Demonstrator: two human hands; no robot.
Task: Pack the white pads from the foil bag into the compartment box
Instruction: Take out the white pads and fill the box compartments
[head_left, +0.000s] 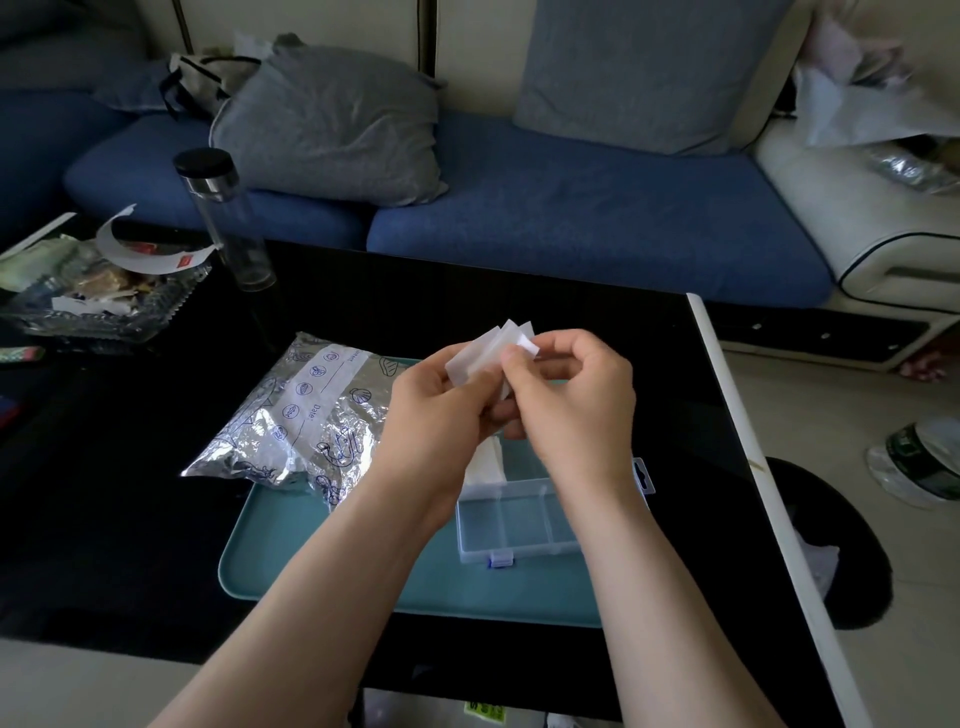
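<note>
from the head camera, both hands are up in the air over the black table, close together. the left hand has its fingers curled round a small bunch of white pads. the right hand pinches the top edge of the same bunch with thumb and finger. the pads fan out a bit at the top. i think the hands hold them like this to pull one pad off, or to make the bunch neat so it fits in a slot.

the compartment box looks open and sits right under the hands, on a green-blue tray, so the pads only have to go down. one back slot has a packed stack of white in it. the front slots look bare, so the job looks partly done.

the foil bag lies just to the left, partly on the tray, near enough for a hand to reach in for more. i cannot tell how many pads are inside.

a tall clear bottle stands far back on the left, out of the way.
</note>
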